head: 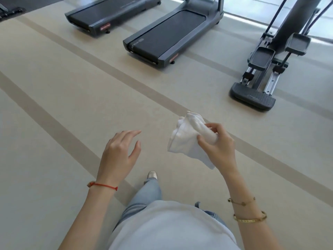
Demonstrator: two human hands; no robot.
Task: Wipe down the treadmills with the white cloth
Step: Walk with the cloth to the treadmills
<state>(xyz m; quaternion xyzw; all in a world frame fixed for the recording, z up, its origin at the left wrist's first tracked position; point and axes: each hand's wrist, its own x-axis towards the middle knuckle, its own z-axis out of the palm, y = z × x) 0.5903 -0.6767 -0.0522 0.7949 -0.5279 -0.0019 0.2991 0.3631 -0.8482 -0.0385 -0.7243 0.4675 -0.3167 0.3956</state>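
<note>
Cloth: one white cloth (pixel 185 139), bunched, pinched in my right hand (pixel 219 143) above the floor (pixel 54 105).
Left hand (pixel 119 152): fingers spread loose, held nothing.
Treadmills: two, near treadmill (pixel 169 33), far treadmill (pixel 111 13), well ahead.
Elliptical (pixel 266 69): one, beside them.

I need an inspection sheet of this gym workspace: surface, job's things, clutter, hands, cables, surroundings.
Surface: beige floor with darker stripes.
Job's things: white cloth, bunched; two treadmills, near one, far one, neither touched.
Clutter: nothing seen.
Hands: right hand grips the cloth; left hand open, holds nothing.
Cables: nothing seen.
Surroundings: elliptical trainer right of the treadmills; dark equipment at the top left, too cropped to identify.
</note>
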